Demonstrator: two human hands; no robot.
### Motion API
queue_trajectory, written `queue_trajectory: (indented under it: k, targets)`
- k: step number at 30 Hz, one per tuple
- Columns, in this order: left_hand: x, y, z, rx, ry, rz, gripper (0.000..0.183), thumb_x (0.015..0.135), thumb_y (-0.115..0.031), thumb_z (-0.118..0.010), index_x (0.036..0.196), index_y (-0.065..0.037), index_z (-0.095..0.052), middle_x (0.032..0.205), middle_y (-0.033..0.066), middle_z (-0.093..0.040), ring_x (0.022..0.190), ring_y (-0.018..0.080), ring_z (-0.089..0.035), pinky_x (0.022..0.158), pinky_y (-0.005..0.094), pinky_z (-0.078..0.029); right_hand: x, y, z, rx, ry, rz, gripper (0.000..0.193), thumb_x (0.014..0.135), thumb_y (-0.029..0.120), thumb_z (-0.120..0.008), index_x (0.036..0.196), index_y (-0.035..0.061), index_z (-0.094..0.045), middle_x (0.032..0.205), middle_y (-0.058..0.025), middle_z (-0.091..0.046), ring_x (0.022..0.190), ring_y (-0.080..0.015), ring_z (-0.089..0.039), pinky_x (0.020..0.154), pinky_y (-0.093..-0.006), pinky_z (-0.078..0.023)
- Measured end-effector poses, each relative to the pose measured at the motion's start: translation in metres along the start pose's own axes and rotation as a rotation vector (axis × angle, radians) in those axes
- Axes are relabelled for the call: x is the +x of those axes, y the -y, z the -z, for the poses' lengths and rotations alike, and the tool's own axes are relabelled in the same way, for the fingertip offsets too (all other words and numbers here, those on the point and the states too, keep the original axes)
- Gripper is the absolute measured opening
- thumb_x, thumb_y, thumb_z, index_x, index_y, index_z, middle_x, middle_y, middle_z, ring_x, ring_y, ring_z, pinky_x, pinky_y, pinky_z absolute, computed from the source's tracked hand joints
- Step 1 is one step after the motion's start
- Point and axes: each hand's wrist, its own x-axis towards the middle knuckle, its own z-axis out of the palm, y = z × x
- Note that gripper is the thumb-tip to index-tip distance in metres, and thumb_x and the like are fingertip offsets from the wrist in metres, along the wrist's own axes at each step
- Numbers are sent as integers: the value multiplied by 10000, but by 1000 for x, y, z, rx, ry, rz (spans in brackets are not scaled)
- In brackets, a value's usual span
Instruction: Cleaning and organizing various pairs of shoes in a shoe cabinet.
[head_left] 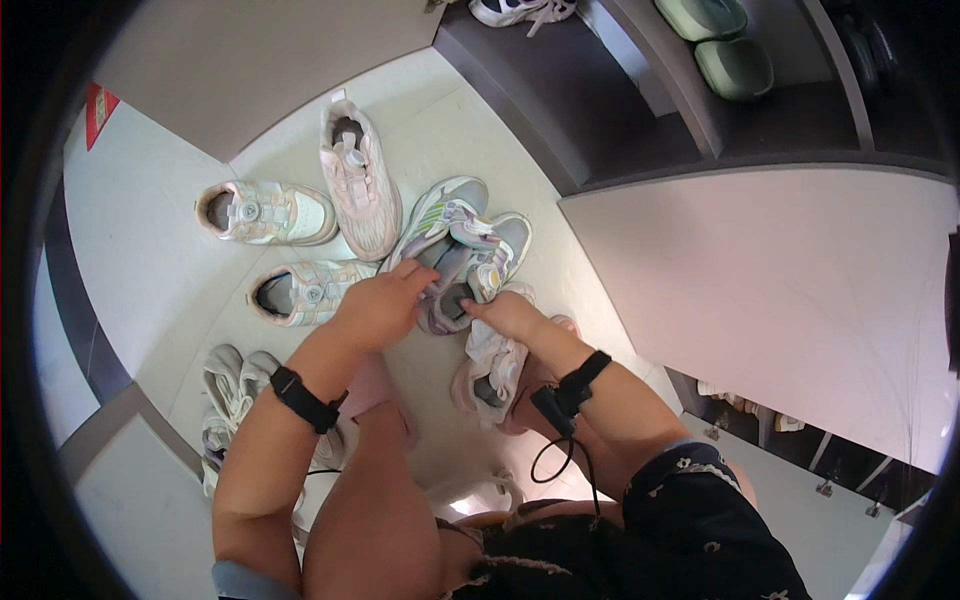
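My right hand (510, 315) pinches the heel of a grey-and-lilac sneaker (478, 270) on the pale floor (150, 230), above a white sneaker (492, 368). My left hand (378, 305) grips that grey sneaker's other side. Beyond lie pink-white sneakers (355, 180), then green slippers (720, 40).

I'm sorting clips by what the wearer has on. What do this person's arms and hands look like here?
Both hands are bare, no gloves. The left hand has a black band round the wrist. The right hand has a black strap too, with a small black unit and a thin looping black cable hanging from it. Forearms are uncovered; a dark patterned sleeve starts at the right upper arm.
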Motion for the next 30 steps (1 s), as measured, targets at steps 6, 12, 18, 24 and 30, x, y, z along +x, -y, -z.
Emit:
queue_trajectory:
  k: [6,12,18,24,30]
  targets:
    - [14,-2,-2,121,80,54,230,761,-53,-575,978,-48,-498,1008,160,-535,857,348,-608,711,458,-495,10,-9,1,-140,-71,23,525,825,439,-541,914,-68,-650,971,-290,-620,949,-408,-595,835,-434,-460]
    - [16,4,18,-81,-109,128,217,784,-58,-573,986,-56,-494,977,170,-530,876,393,-575,717,472,-467,-17,20,78,22,-362,-42,435,807,370,-524,866,-44,-641,943,-282,-620,936,-402,-597,842,-437,-457]
    - [37,11,20,-145,-290,54,206,768,6,-561,962,-26,-497,957,189,-533,896,397,-553,739,467,-449,-37,30,127,-26,-665,12,361,793,306,-527,838,-31,-650,838,-276,-629,855,-419,-613,762,-468,-466]
    - [52,28,6,131,-177,-38,183,755,-16,-544,931,-60,-521,954,130,-545,808,335,-608,684,437,-479,-5,38,181,260,-762,74,358,790,278,-542,825,-71,-611,646,-212,-606,579,-304,-617,583,-395,-475]
    - [53,25,5,249,-58,-79,180,760,-40,-543,933,-89,-534,943,92,-550,786,288,-612,683,416,-482,63,70,226,588,-722,-12,282,882,299,-476,761,51,-532,578,-30,-481,415,-114,-445,344,-262,-319]
